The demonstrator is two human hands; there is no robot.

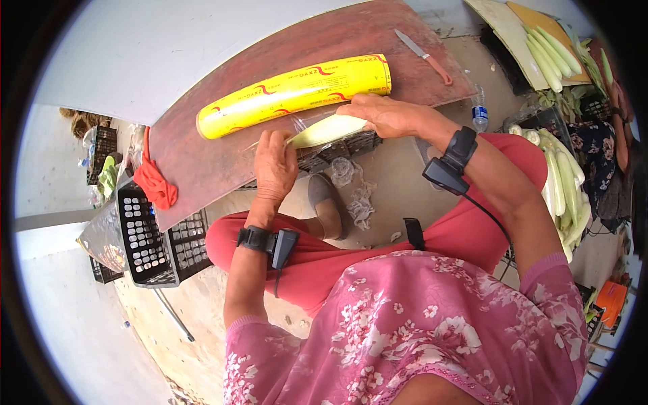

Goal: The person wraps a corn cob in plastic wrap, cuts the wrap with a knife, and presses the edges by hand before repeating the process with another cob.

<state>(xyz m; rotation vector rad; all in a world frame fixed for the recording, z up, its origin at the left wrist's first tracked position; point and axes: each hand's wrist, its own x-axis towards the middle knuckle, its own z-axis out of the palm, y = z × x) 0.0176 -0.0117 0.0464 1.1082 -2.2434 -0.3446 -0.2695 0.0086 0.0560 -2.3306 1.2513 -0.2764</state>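
Note:
A long pale green vegetable [331, 131] spans the gap between my hands at the table's near edge, with thin clear plastic film around it. My left hand [275, 164] has its fingers closed at the vegetable's left tip. At the other end, my right hand [383, 115] is curled over the vegetable, thumb and fingers gripping it. Just beyond lies a big yellow roll of plastic film [293, 93] with red printing, its right end close to my right hand.
A knife [424, 57] lies on the reddish table [223, 172] at the far right. A red cloth [155, 182] hangs at its left corner above black crates [145, 236]. More pale vegetables [561, 182] are piled at right, near a water bottle [479, 116] and another person [601, 155].

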